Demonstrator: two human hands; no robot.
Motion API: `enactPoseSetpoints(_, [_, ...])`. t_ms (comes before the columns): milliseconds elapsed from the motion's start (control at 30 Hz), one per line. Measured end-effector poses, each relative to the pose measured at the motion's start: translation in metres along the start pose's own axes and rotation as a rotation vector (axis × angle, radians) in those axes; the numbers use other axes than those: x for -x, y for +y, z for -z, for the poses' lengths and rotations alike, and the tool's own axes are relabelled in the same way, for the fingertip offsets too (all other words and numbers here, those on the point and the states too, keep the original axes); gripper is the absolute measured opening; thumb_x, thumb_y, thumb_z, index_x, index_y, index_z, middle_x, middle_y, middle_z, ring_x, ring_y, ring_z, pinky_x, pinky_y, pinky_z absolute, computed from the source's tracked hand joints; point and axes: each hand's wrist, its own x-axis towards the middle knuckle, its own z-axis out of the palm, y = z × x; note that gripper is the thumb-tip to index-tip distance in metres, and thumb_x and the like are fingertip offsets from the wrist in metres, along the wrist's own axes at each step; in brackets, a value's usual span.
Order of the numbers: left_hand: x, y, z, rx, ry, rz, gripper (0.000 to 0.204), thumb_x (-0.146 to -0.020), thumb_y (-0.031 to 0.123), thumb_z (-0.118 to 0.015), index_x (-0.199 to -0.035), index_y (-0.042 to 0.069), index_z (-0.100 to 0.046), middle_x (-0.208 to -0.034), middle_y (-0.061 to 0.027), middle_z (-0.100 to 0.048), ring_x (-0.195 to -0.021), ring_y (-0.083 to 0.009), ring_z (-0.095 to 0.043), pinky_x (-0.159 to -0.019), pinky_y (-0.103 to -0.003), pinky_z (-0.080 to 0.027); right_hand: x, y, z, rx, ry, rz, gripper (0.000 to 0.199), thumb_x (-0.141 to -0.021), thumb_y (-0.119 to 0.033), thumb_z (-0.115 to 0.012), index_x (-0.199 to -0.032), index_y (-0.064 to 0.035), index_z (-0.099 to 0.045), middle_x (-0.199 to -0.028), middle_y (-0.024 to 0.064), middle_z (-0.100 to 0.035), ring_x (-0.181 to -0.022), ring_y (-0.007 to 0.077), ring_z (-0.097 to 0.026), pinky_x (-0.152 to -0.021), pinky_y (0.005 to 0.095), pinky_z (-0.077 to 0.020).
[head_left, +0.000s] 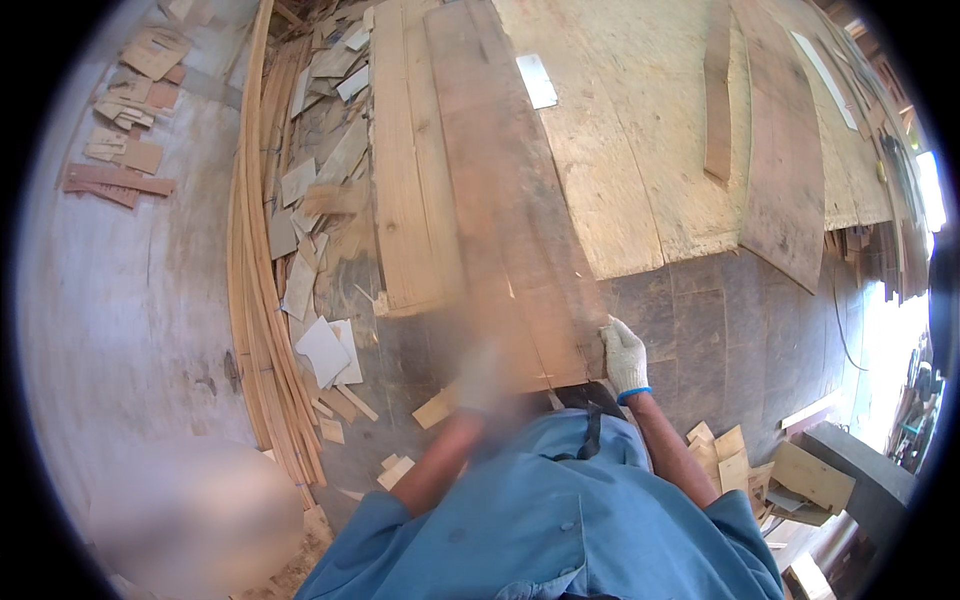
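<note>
board (495,160), long and brown: i see the right hand (627,357) gripping its near right edge; by its near left corner the left hand (482,382) blurs, grip unreadable to me.

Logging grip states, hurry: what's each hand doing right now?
Left hand: blurred, so its grip cannot be told.
Right hand: closed, holding the brown board by its right edge.
</note>
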Motion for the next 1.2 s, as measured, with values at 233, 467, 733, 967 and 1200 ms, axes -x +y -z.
enactPoseSetpoints(233, [-0.006, 0.055, -0.016, 0.146, 0.049, 0.143, 0.045, -0.108, 0.031, -0.045, -0.125, -0.006, -0.062, -0.121, -0.0132, -0.066, -0.11, -0.0198, -0.062, -0.095, -0.036, -0.049, -0.016, 0.006, -0.004, 0.005, 0.036, -0.013, 0.031, -0.102, -0.014, -0.057, -0.127, 0.0023, -0.066, -0.102, 0.0011, -0.071, -0.097, 0.009, -0.061, -0.088, 0.0266, -0.0505])
enactPoseSetpoints(467, [-0.036, 0.068, -0.01, 0.087, 0.026, 0.114, 0.044, -0.108, 0.03, -0.043, -0.125, -0.006, -0.062, -0.122, -0.0138, -0.067, -0.11, -0.021, -0.062, -0.097, -0.037, -0.049, -0.043, -0.017, -0.012, -0.02, 0.03, 0.012, 0.031, -0.103, -0.015, -0.056, -0.126, 0.003, -0.067, -0.101, 0.0008, -0.071, -0.096, 0.0092, -0.061, -0.088, 0.0275, -0.0503])
enactPoseSetpoints(733, [-0.05, 0.101, -0.025, 0.548, 0.092, 0.406, 0.045, -0.108, 0.034, -0.046, -0.129, -0.003, -0.06, -0.123, -0.0133, -0.066, -0.111, -0.0235, -0.063, -0.098, -0.039, -0.05, -0.065, -0.04, -0.008, 0.034, -0.017, -0.05, 0.032, -0.101, -0.017, -0.057, -0.123, 0.0034, -0.066, -0.095, 0.003, -0.069, -0.094, 0.009, -0.059, -0.087, 0.027, -0.0491])
enactPoseSetpoints(967, [-0.06, 0.062, -0.016, 0.074, 0.103, 0.156, 0.046, -0.107, 0.033, -0.046, -0.129, -0.005, -0.06, -0.124, -0.0128, -0.066, -0.111, -0.0224, -0.063, -0.097, -0.037, -0.05, -0.078, -0.026, -0.006, 0.128, -0.068, -0.058, 0.033, -0.101, -0.022, -0.055, -0.124, 0.0006, -0.064, -0.103, 0.0203, -0.072, -0.098, 0.0178, -0.066, -0.088, 0.0344, -0.0507])
enactPoseSetpoints(1200, [-0.071, 0.121, -0.022, 0.278, 0.082, 0.333, 0.046, -0.107, 0.032, -0.045, -0.126, -0.006, -0.062, -0.124, -0.0135, -0.066, -0.114, -0.0213, -0.061, -0.101, -0.037, -0.047, -0.08, -0.066, -0.011, 0.021, -0.019, -0.095, 0.032, -0.101, -0.016, -0.056, -0.124, 0.005, -0.065, -0.098, 0.0055, -0.072, -0.096, 0.0107, -0.062, -0.088, 0.0282, -0.0501])
